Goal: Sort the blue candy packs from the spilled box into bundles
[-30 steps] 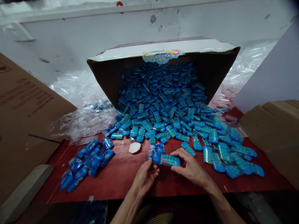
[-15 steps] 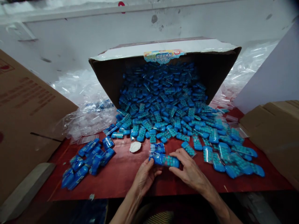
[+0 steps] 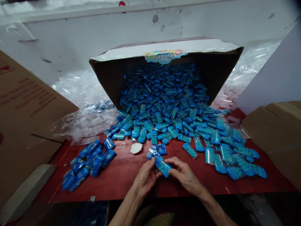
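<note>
Blue bead pack (image 3: 164, 169), lower centre of the frame, has swung from level to slanting down-right, left hand (image 3: 146, 175) pinching the printed wrapper (image 3: 154, 154), right hand (image 3: 185, 175) with fingers narrowed on the pack's lower end, so it looks partly tucked in.

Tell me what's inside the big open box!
Lots of little blue packs with turquoise balls, heaped up and spilled onto the red table. They hide the floor of the box.
</note>
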Tool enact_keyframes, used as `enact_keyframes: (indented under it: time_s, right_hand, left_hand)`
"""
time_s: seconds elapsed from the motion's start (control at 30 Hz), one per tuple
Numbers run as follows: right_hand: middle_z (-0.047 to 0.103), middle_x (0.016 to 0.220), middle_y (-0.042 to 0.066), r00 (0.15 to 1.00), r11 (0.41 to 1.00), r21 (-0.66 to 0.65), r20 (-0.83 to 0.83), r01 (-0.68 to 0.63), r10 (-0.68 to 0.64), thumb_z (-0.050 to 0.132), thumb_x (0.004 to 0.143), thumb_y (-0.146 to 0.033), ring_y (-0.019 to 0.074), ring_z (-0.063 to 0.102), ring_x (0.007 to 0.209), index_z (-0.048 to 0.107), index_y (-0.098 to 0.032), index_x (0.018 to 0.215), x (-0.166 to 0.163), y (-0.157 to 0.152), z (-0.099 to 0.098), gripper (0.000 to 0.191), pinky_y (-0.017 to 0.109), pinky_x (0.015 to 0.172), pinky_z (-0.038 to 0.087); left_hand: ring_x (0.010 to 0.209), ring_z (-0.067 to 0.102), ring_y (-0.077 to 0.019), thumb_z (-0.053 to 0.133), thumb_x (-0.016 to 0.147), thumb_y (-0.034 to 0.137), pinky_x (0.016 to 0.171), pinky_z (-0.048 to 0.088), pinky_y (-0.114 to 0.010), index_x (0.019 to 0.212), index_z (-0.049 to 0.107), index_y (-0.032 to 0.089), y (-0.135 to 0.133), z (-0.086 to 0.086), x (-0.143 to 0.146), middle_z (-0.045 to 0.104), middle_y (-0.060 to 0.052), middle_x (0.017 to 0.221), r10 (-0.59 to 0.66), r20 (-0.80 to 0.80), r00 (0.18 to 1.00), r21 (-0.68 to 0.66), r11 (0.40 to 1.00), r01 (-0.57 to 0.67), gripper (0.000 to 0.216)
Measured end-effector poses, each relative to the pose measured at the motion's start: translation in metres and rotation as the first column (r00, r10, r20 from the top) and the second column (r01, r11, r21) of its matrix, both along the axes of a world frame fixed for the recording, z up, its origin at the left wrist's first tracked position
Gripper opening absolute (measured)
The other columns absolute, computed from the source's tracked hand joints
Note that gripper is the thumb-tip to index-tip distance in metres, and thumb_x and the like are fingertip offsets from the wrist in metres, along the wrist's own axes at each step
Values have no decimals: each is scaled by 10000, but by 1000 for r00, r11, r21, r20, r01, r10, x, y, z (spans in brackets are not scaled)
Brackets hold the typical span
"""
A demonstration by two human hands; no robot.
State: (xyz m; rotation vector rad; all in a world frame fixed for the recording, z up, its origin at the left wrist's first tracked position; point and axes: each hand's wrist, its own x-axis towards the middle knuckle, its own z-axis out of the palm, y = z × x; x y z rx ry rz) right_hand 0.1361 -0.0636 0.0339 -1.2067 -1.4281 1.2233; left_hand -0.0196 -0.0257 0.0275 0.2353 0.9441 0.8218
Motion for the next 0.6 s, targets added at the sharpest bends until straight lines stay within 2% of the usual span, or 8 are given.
enact_keyframes:
  time_s: [0.03, 0.1, 0.2, 0.27, 0.33, 0.43, 0.53, 0.6]
  right_hand:
    - [554, 910, 20, 995, 998, -57, -95, -30, 25, 525, 758, -221, 149, 527, 840, 567, -220, 986, 2, 2, 0, 232, 270, 751, 437]
    - [561, 851, 7, 974, 986, -163, -228, -27, -11, 560, 727, -234, 124, 531, 730, 560, -207, 994, 2, 5, -2, 268, 236, 643, 447]
    - [542, 757, -11, 953, 962, -247, -247, 114, -177, 579, 703, -248, 96, 497, 594, 546, -192, 986, -7, 6, -11, 290, 203, 519, 420]
    - [535, 773, -4, 952, 958, -194, -184, 210, -246, 575, 702, -237, 106, 500, 636, 561, -192, 951, -15, 5, -14, 253, 215, 567, 427]
    - [526, 780, -4, 953, 963, -153, -172, 224, -249, 581, 693, -226, 116, 502, 681, 568, -198, 946, -18, 6, -15, 255, 229, 626, 430]
    - [505, 782, -13, 959, 971, -161, -196, 175, -205, 611, 665, -235, 120, 497, 703, 549, -216, 1008, -12, 9, -15, 348, 245, 676, 429]
    - [512, 917, 9, 971, 984, -124, -190, 124, -147, 680, 603, -285, 155, 494, 839, 518, -242, 1078, -4, 13, -17, 504, 284, 790, 399]
    - [515, 973, 27, 949, 988, -147, -306, 39, -83, 685, 593, -369, 176, 499, 890, 469, -246, 1135, -4, 13, -20, 596, 302, 805, 397]
  left_hand:
    - [685, 614, -157, 577, 719, 222, 668, 485, -301, 740, 583, 123, 1, 2, -1, 655, -47, 711, -16, 12, 1000, 15, 1000, 15, 101]
    - [697, 615, -163, 571, 724, 232, 684, 480, -309, 762, 587, 124, 0, 5, -1, 656, -50, 722, -54, 25, 998, 69, 996, 52, 116]
    - [699, 617, -165, 564, 730, 238, 688, 475, -301, 827, 592, 112, -2, 8, 5, 663, -72, 763, -104, -3, 995, 160, 982, 103, 161]
    - [703, 615, -159, 557, 735, 224, 688, 474, -287, 855, 592, 106, -5, 10, 9, 664, -79, 787, -116, -5, 993, 184, 976, 115, 173]
    - [717, 612, -150, 545, 744, 214, 683, 477, -275, 878, 591, 111, -5, 11, 10, 662, -77, 817, -126, 18, 992, 176, 977, 121, 175]
    - [681, 611, -140, 545, 742, 202, 619, 488, -256, 877, 589, 120, -4, 12, 6, 658, -72, 815, -177, 19, 984, 140, 975, 172, 164]
    - [652, 611, -138, 558, 731, 196, 582, 496, -253, 865, 591, 124, -5, 11, 1, 653, -66, 797, -213, 24, 977, 126, 970, 209, 156]
    - [691, 613, -142, 547, 741, 209, 608, 502, -260, 917, 585, 134, -7, 11, 2, 644, -68, 849, -220, 58, 974, 122, 970, 212, 196]
